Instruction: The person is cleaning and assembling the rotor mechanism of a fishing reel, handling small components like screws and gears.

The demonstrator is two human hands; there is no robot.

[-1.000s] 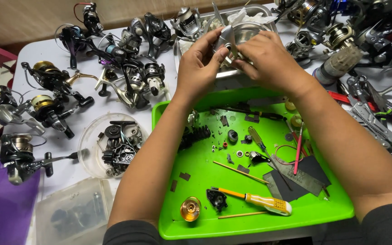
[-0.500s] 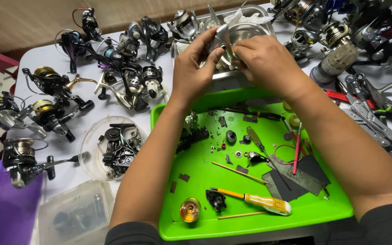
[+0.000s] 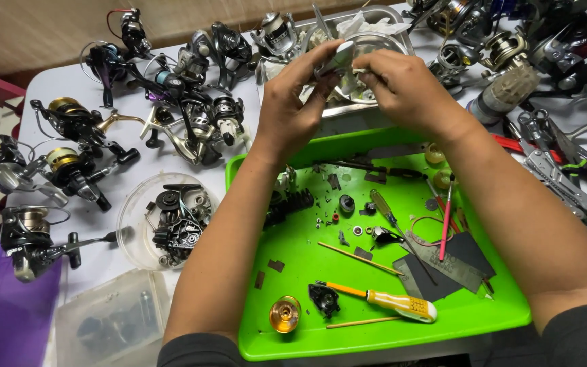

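Above the bright green plastic tray, the left hand is pinching a small silver metal reel part between closed fingertips, while the right hand is curling around crumpled white tissue touching it.

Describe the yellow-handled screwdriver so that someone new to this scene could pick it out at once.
Find the bright green tray in front of the person. Along its near edge, right of a small gold spool, lies the yellow-handled screwdriver. Its orange shaft and chunky yellow-and-white grip set it apart from the thin wooden sticks beside it.
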